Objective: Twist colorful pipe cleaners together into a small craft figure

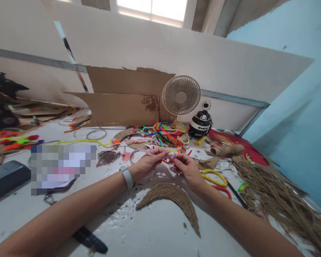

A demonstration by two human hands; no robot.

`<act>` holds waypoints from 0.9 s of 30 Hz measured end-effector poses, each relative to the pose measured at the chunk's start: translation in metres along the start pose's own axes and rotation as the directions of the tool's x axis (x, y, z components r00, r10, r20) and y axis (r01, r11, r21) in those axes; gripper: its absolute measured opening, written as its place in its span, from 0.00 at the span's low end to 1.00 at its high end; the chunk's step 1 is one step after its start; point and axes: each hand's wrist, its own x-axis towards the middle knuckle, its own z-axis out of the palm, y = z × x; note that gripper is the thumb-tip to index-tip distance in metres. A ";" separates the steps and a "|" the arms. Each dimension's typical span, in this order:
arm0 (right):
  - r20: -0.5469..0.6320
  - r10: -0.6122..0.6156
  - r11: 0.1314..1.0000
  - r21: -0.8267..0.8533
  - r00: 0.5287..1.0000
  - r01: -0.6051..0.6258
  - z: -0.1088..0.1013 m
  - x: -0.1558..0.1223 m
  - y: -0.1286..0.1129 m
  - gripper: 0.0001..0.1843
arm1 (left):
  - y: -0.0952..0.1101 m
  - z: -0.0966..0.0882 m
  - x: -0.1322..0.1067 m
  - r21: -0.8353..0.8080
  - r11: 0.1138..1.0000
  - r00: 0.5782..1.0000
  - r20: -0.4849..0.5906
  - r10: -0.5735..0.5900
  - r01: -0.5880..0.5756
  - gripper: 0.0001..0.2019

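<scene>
I count two: my left hand [146, 165] and my right hand [189, 170]. My left wrist wears one pale band [126, 177]. Near me lies one brown crescent [169, 191]; right, one yellow handle [224, 181], one red handle [228, 193], one cardboard tube [226, 150]; far, one fan [181, 96]. The pinkish bits [170, 156] I'm pinching are too small to count.

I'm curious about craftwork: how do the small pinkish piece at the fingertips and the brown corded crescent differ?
The small pinkish piece is far smaller than the brown corded crescent. The piece is held between the left hand and the right hand; the crescent lies on the white table. The piece's outline is unclear; the crescent shows neat curved rows.
</scene>
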 end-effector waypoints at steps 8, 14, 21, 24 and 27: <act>-0.055 -0.066 0.998 -0.009 0.996 0.065 0.004 -0.004 -0.001 0.15 | 0.003 0.004 -0.001 0.117 0.993 0.993 -0.110 0.037 -0.024 0.11; -0.038 -0.109 0.991 -0.078 0.993 0.105 0.003 -0.003 0.000 0.11 | 0.012 0.009 -0.004 0.359 0.933 0.972 -0.209 0.112 -0.030 0.12; -0.053 -0.121 0.986 -0.123 0.991 0.114 0.002 -0.004 -0.001 0.12 | 0.016 0.013 -0.010 0.806 0.544 0.930 0.021 0.366 -0.233 0.08; -0.062 -0.143 0.982 -0.133 0.988 0.133 0.001 -0.003 -0.001 0.13 | 0.016 0.011 -0.011 0.872 0.375 0.885 0.125 0.449 -0.313 0.06; -0.065 -0.163 0.976 -0.156 0.985 0.151 0.001 -0.003 0.000 0.13 | 0.013 0.010 -0.011 0.880 0.299 0.855 0.195 0.480 -0.369 0.07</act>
